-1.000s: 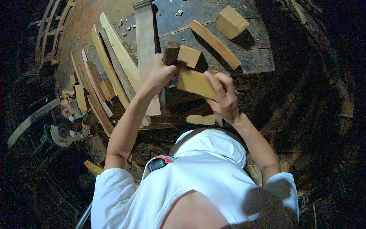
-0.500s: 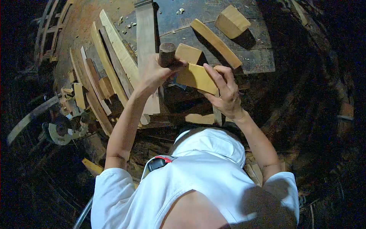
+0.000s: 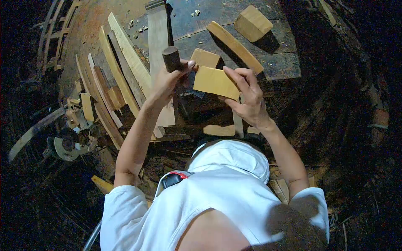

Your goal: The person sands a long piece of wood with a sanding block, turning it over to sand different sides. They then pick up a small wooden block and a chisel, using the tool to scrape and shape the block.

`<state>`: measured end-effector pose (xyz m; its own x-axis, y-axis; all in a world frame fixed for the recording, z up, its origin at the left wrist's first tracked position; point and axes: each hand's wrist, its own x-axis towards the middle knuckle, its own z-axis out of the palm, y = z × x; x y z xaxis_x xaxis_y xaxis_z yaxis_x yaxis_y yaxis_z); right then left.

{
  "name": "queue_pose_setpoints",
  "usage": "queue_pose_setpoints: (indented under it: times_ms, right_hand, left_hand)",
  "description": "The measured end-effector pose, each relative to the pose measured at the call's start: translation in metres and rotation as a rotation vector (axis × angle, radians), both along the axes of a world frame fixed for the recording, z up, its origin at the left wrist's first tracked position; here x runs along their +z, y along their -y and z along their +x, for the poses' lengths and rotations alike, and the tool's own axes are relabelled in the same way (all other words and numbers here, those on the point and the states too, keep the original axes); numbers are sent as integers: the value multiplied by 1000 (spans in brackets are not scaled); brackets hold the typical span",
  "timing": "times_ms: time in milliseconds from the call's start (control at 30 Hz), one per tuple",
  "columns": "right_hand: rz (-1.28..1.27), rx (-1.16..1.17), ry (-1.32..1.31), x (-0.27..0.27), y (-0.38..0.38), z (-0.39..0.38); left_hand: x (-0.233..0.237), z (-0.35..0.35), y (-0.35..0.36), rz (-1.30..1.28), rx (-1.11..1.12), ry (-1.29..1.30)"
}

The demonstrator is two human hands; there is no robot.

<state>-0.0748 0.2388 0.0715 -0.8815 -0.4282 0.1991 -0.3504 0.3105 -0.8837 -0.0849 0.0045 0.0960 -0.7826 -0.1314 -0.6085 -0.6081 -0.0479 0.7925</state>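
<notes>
My left hand (image 3: 166, 81) is wrapped round a tool with a thick, round, dark wooden handle (image 3: 171, 59) whose end points up. Its thumb and finger reach toward the upper left corner of a yellowish wooden block (image 3: 215, 82). A bluish flat piece (image 3: 197, 93) shows partly below that block, close to my left hand. My right hand (image 3: 251, 98) grips the block's right end, fingers along the top edge and thumb underneath. Just behind it on the workbench (image 3: 280, 67) lies another wooden block (image 3: 205, 57).
A curved wooden piece (image 3: 234, 46) and a chunky block (image 3: 253, 24) lie toward the back right. Several long wooden strips (image 3: 130, 54) and a wide pale board (image 3: 159, 33) are on the left. A round-guarded power tool (image 3: 69, 148) sits at the lower left.
My left hand has shifted slightly left with the tool, off the block's left end. The block has turned in my right hand, showing more of its broad face.
</notes>
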Motion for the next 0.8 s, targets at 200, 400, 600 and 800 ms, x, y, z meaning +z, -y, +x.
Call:
queue_pose_setpoints:
  times_ms: [200, 400, 600, 800]
  right_hand:
    - [21, 26, 33, -13, 10, -1]
    - [-15, -57, 89, -38, 29, 2]
    - [1, -194, 190, -77, 47, 3]
    - [-50, -286, 220, -88, 63, 6]
  left_hand:
    - [-5, -4, 8, 61, -118, -145]
    - [-21, -18, 20, -112, -43, -219]
    - [33, -41, 18, -262, 85, -294]
    - [48, -58, 26, -176, 87, -540]
